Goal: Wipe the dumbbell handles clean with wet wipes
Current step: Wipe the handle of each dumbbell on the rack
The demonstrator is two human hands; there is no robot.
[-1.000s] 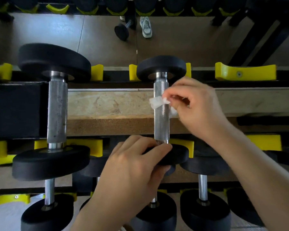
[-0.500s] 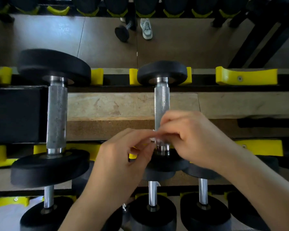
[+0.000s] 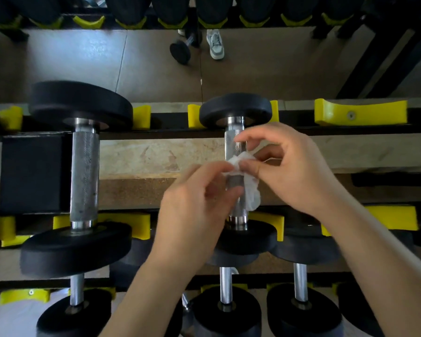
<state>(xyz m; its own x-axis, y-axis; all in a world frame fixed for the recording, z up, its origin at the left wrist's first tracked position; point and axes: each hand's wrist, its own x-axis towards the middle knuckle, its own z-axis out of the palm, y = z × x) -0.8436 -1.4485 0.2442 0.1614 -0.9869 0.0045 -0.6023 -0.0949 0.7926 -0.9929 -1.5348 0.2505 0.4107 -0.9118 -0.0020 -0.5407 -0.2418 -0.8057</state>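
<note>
White wipe (image 3: pixel 252 194), knurled silver handle (image 3: pixel 230 142), black weight heads (image 3: pixel 235 109), yellow cradles (image 3: pixel 360 114), seemingly speckled brown board (image 3: pixel 136 192)

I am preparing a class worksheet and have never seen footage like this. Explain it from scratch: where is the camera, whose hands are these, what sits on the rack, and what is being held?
There is no machine here. A person wears one wide-angle camera on the head, looking down at their own two bare hands, and every picture comes from that view. Below is a rack with yellow cradles. A large dumbbell rests on it at the left and a smaller dumbbell in the middle. More dumbbells sit lower down. The left hand and right hand both pinch a crumpled white wet wipe at the smaller dumbbell's metal handle.
</note>
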